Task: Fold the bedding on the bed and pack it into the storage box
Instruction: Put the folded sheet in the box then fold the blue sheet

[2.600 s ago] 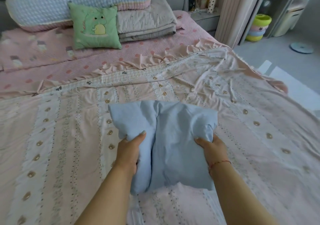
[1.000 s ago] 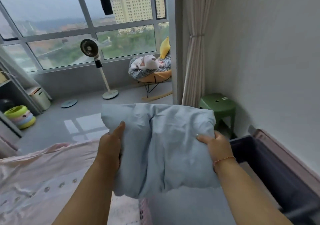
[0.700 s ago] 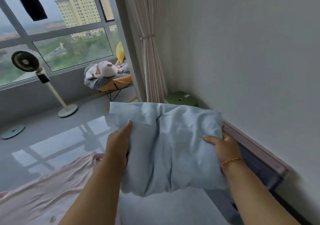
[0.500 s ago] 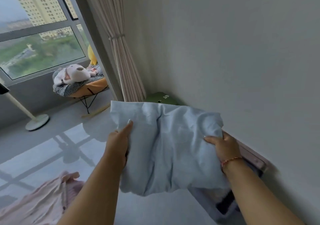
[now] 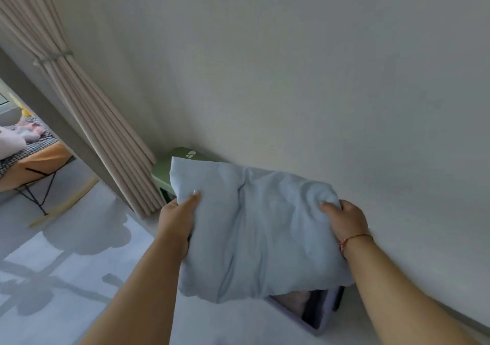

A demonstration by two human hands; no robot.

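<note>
Your folded bedding [image 5: 254,233] covers most of the storage box [image 5: 313,313] | wall [image 5: 318,79] close right | stool [image 5: 164,169] behind | floor [image 5: 79,251] open left

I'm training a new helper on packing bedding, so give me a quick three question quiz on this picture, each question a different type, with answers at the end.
1. True or false: only one hand holds the blue bedding.
2. Multiple choice: the green stool stands A) at the wall, beyond the bedding; B) on the bed; C) inside the box.
3. Fill in: part of the storage box shows just ___ the bedding's near edge.

Key:
1. False. The left hand and the right hand each have a grip on a side of the folded blue bedding.
2. A. The green stool peeks out beside the curtain.
3. Below. The storage box is mostly hidden.
</note>
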